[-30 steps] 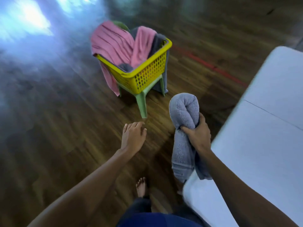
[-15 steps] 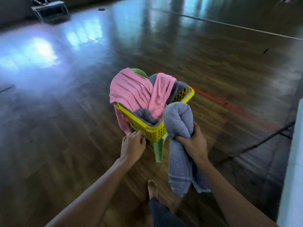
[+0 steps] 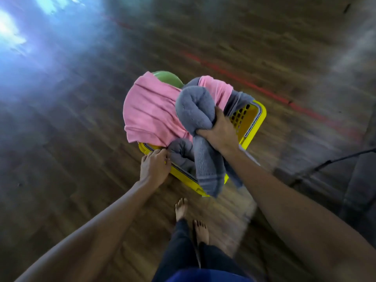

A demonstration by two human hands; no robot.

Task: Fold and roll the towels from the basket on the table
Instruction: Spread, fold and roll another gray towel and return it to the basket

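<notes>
The left hand (image 3: 155, 168) is the nearer one to the basket contents. Its fingers (image 3: 160, 155) are curled at the near rim of the yellow basket (image 3: 256, 119), at the point where the pink towel (image 3: 150, 110) meets a second grey towel (image 3: 181, 150) lying inside; whether they hold cloth or rim cannot be told. The right hand (image 3: 218, 129) grips a bunched grey towel (image 3: 195, 110) above the basket, long axis running far to near, tail hanging over the near rim. Half a second earlier the left hand was just short of the rim, and the held towel hung before the basket's near corner, not over it.
</notes>
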